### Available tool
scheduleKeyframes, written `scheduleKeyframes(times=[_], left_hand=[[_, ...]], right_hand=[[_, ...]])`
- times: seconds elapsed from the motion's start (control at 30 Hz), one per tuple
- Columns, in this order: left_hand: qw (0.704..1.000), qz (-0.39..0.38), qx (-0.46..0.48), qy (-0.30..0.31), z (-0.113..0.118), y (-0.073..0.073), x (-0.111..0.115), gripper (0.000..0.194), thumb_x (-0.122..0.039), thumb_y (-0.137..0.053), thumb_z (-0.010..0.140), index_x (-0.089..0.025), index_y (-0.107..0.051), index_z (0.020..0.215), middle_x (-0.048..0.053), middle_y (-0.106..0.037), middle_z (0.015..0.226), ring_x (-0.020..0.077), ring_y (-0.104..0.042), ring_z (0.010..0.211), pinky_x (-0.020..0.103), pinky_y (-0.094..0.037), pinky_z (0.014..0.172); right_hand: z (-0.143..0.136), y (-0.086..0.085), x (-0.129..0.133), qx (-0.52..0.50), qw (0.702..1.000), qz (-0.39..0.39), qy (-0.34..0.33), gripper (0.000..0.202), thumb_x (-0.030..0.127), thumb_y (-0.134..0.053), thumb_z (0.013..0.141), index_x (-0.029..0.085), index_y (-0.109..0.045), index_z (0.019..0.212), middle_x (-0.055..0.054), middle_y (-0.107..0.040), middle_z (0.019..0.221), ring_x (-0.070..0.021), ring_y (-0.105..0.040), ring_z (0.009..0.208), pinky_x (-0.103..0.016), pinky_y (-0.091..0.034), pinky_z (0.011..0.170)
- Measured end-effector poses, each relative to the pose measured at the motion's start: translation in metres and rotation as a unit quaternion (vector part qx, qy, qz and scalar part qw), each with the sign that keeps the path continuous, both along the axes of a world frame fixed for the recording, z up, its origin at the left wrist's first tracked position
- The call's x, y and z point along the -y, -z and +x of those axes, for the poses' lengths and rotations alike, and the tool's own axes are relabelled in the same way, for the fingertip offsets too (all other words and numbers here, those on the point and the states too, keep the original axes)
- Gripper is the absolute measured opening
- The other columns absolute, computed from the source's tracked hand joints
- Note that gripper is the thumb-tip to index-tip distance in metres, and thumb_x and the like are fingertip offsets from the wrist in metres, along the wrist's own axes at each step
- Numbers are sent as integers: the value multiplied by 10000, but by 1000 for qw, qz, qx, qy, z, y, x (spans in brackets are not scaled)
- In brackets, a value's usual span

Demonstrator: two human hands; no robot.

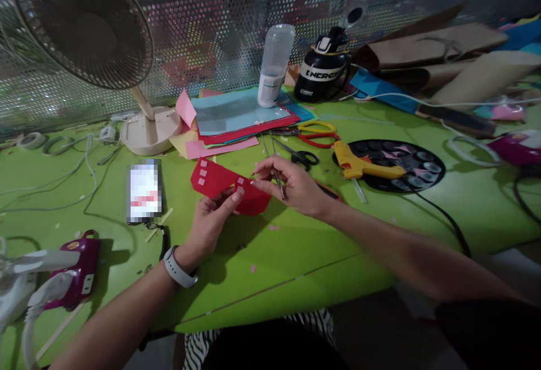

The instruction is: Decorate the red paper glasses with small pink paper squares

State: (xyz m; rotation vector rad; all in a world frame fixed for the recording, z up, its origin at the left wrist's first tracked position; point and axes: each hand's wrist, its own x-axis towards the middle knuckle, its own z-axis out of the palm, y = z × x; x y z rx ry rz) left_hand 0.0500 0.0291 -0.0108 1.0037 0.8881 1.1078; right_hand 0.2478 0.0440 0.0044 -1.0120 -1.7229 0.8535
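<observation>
A folded red paper piece (215, 178) with several small pink squares on it is held above the green table. My left hand (215, 215) grips its lower edge between thumb and fingers, near the fold. At the paper's right part, my right hand (291, 184) has its thumb and index finger pinched close to the surface; whatever is between those fingertips is too small to name. Metal tweezers (278, 177) rest in the same hand, pointing up and away. A white watch band (180, 268) circles my left wrist.
Behind lie stacked coloured sheets (236, 111), a clear bottle (273, 71), black scissors (306, 158) and a black flask (321, 71). A yellow glue gun (367, 168) rests on a black tray at right. Left are a phone (144, 192), a fan (152, 130) and a purple power strip (78, 274).
</observation>
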Motion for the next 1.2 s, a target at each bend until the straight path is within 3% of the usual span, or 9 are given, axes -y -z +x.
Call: scheduleKeyframes(times=[0.13, 0.37, 0.47, 0.63, 0.7, 0.8, 0.93, 1.03, 1.2], left_hand=[[998, 50, -19, -39, 0, 1, 1, 193, -303, -797, 760, -205, -739, 915, 25, -759, 929, 152, -688, 840, 259, -562, 763], [990, 122, -54, -47, -1, -1, 0, 171, -311, -772, 788, -200, -731, 911, 41, -756, 917, 162, -694, 830, 289, -574, 760], [995, 86, -40, 0, -2, -1, -1, 270, -360, -788, 766, -192, -737, 972, 63, -765, 964, 180, -711, 834, 307, -590, 755], [995, -35, -39, 88, -6, -3, -3, 333, -361, -858, 663, -156, -743, 900, 59, -770, 823, 184, -725, 749, 285, -610, 662], [996, -48, -37, 67, -7, -6, -4, 303, -369, -853, 667, -157, -736, 849, 48, -763, 810, 176, -723, 748, 266, -611, 632], [999, -31, -22, -24, -9, -9, -9, 282, -370, -851, 671, -173, -713, 817, 10, -743, 810, 137, -705, 723, 224, -601, 607], [995, -21, 4, -100, -13, -7, -18, 325, -381, -852, 670, -200, -688, 884, -14, -728, 792, 122, -697, 716, 216, -592, 615], [994, -9, 17, -112, -14, -4, -20, 331, -366, -850, 678, -205, -679, 911, 0, -741, 846, 139, -709, 780, 245, -602, 669], [996, -6, 13, -84, -10, -4, -12, 288, -357, -824, 721, -195, -675, 907, 2, -749, 910, 157, -713, 868, 277, -608, 721]], right_hand=[[-3, 0, 4, -2, 999, -10, -36, 187, 358, -654, 874, 214, -589, 974, -11, -616, 823, -145, -604, 777, -287, -502, 706], [-4, 0, 7, -17, 999, -13, -28, 182, 332, -662, 871, 220, -582, 989, -5, -618, 833, -135, -612, 778, -276, -510, 719], [0, -4, 3, -18, 1000, -3, -20, 210, 351, -680, 857, 217, -588, 988, -6, -614, 822, -139, -605, 770, -277, -511, 713], [7, -10, -6, -17, 1000, 0, -14, 273, 401, -694, 850, 206, -609, 1022, -8, -645, 796, -144, -635, 755, -279, -530, 707], [9, -12, -8, -22, 1000, -5, -13, 319, 465, -653, 877, 215, -628, 1074, -14, -672, 806, -149, -659, 765, -291, -539, 726], [18, -17, -9, -53, 999, -12, -4, 468, 600, -504, 922, 257, -614, 1221, -13, -688, 804, -154, -678, 751, -304, -559, 706], [32, -26, -9, -2, 998, 25, 64, 527, 651, -432, 928, 286, -644, 1243, 21, -620, 684, -119, -605, 608, -259, -516, 587], [33, -24, -10, 56, 994, 76, 59, 460, 595, -432, 959, 268, -725, 1096, 1, -632, 697, -127, -597, 603, -272, -478, 561], [18, -8, -12, 118, 976, 180, 15, 294, 436, -524, 967, 258, -716, 1100, -76, -708, 996, -212, -653, 919, -365, -503, 769]])
